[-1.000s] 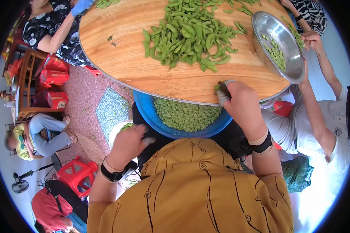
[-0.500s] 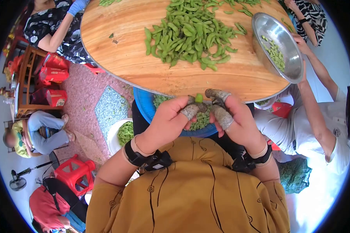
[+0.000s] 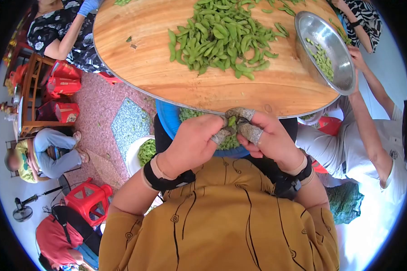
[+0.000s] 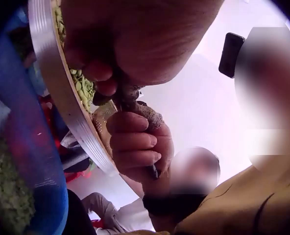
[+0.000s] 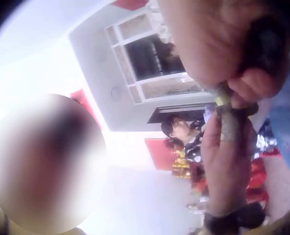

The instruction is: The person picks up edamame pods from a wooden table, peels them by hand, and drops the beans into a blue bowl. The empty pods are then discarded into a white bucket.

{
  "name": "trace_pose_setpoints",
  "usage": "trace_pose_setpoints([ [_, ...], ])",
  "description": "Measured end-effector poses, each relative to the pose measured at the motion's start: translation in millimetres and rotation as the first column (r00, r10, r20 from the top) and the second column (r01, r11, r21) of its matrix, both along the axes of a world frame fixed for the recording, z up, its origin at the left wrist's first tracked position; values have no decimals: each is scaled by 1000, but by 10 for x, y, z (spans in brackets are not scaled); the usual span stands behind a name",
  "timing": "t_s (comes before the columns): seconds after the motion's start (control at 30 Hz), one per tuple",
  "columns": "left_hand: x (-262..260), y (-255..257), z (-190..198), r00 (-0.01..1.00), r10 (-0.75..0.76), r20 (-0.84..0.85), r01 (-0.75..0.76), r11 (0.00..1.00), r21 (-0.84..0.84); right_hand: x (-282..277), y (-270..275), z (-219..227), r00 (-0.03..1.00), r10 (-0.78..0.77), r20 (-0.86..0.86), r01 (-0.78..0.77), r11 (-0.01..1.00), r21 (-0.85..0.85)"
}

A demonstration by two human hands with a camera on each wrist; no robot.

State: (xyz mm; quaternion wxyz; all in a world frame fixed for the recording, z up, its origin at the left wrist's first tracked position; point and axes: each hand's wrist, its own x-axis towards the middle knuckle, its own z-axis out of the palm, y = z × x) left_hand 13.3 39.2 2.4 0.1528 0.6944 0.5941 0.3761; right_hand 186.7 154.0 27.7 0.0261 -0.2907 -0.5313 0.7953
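Left grip (image 3: 195, 137) and right grip (image 3: 276, 139) pinch an edamame pod (image 3: 232, 121) together above the blue basin (image 3: 165, 119) (presumably to catch what falls)

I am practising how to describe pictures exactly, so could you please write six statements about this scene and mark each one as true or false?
1. The left hand and the right hand hold a green pod between them. True.
2. The pile of pods lies on the floor. False: it lies on the wooden table.
3. The blue basin has shelled beans in it. True.
4. The metal bowl is empty. False: some loose beans lie in it.
5. The right hand wears a blue glove. False: it has grey coverings on some fingers.
6. In the head view, a white bucket is left of the blue basin. True.
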Motion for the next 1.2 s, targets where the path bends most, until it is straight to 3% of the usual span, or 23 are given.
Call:
trace_pose_setpoints([
  [0.07, 36, -22, 48, 826, 116, 552, 74, 948, -309, -28, -21, 36, 999, -36, -12, 33, 979, -201],
  [0.1, 33, -34, 31, 828, 116, 549, 74, 947, -312, -41, -28, 32, 999, -38, -15, 34, 979, -203],
  [0.13, 27, -51, -23, 397, 202, 895, 283, 901, -329, -55, -39, 23, 999, -41, -20, 35, 971, -235],
  [0.17, 19, -66, -92, -149, 323, 934, 461, 859, -223, -69, -46, 9, 999, -41, -24, 33, 963, -267],
  [0.2, 18, -70, -194, -259, 294, 920, 512, 849, -127, -92, -47, -119, 999, -37, -26, 29, 963, -268],
  [0.23, 16, -79, -243, -258, 294, 920, 509, 851, -129, -127, -48, -334, 980, 7, -201, 85, 891, 447],
  [0.27, 16, -94, -280, -353, 344, 870, 532, 839, -115, -141, -52, -463, 942, 155, -297, 227, 356, 906],
  [0.3, 15, -112, -315, -443, 391, 807, 553, 827, -98, -111, -42, -461, 942, 156, -296, 225, 360, 905],
  [0.37, -35, -132, -395, -370, 430, 824, 556, 813, -175, -6, -5, -412, 971, 229, 65, -91, 104, 990],
  [0.4, -57, -132, -407, -292, 465, 836, 553, 795, -250, -8, -19, -354, 970, 232, 69, -94, 102, 990],
  [0.47, -76, -139, -354, -241, 482, 843, 561, 778, -284, -26, -54, -216, 998, 58, 25, -56, 640, 767],
  [0.5, -77, -143, -313, -187, 499, 846, 568, 758, -322, -33, -34, -177, 998, 58, 27, -58, 641, 766],
  [0.57, -60, -133, -239, -170, 505, 846, 568, 752, -335, -54, 28, -133, 990, 58, 131, -107, 910, 400],
  [0.63, -57, -134, -256, -151, 507, 849, 566, 748, -346, -55, 27, -189, 997, 72, 41, -83, 885, 458],
  [0.7, -66, -168, -348, -262, 453, 852, 602, 767, -222, -65, 38, -211, 994, 95, -47, -58, 858, 510],
  [0.73, -67, -176, -352, -265, 453, 851, 600, 769, -222, -59, 52, -213, 989, 143, -37, -88, 773, 628],
  [0.8, -74, -165, -312, -127, 475, 871, 611, 729, -309, -70, 53, -202, 982, 190, -17, -117, 671, 732],
  [0.83, -62, -160, -283, -129, 475, 870, 611, 730, -308, -89, 43, -179, 978, 210, -18, -114, 601, 791],
  [0.9, -35, -133, -226, 105, 480, 871, 561, 694, -451, -112, 28, -181, 974, 227, -15, -109, 523, 845],
  [1.03, -82, -192, -180, 153, 481, 864, 536, 694, -481, -184, -55, -246, 968, 245, 53, -139, 348, 927],
  [1.1, -242, -355, -124, 431, 463, 774, 453, 631, -630, -183, -119, -280, 970, 236, 64, -136, 302, 944],
  [1.13, -327, -437, -110, 432, 461, 775, 453, 632, -629, -177, -140, -317, 957, 283, 60, -149, 303, 941],
  [1.2, -499, -649, -93, 744, 437, 505, 209, 565, -798, -187, -123, -295, 938, 345, 26, -150, 338, 929],
])
